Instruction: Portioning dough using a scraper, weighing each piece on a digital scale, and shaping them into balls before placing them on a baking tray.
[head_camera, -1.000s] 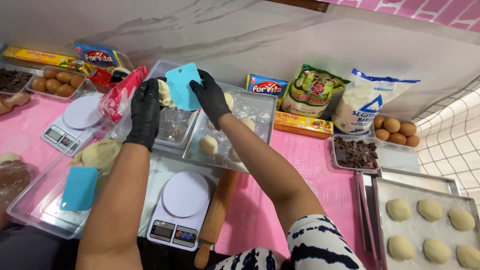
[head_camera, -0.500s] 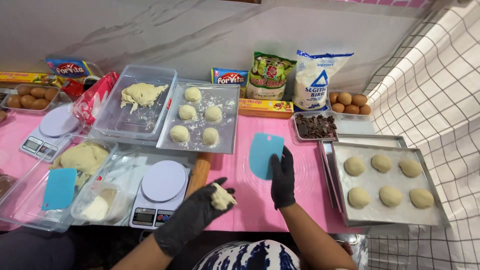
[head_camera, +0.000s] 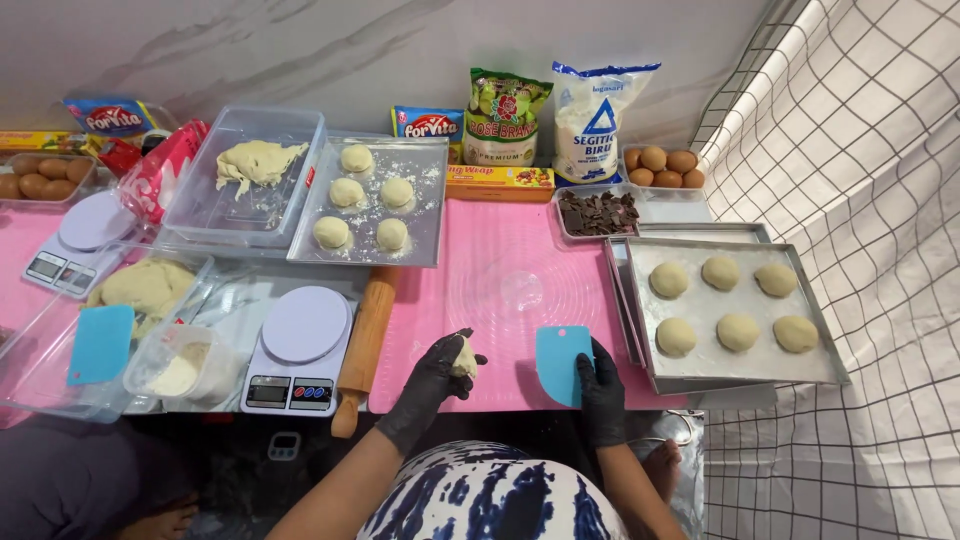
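Note:
My left hand, in a black glove, is closed around a small lump of pale dough just above the near edge of the pink mat. My right hand, also gloved, grips the lower right corner of a light blue plastic scraper that lies flat on the mat. A wooden rolling pin lies to the left of my left hand. To the right of the scraper, a metal tray holds several round dough balls.
A white kitchen scale sits left of the rolling pin. Behind are a floured tray of dough balls, a clear tub holding a dough mass, a tray of chocolate pieces, eggs and flour bags.
My hands came back from the clear tub at the rear to the mat's near edge. The left now holds a dough lump and the scraper rests on the mat.

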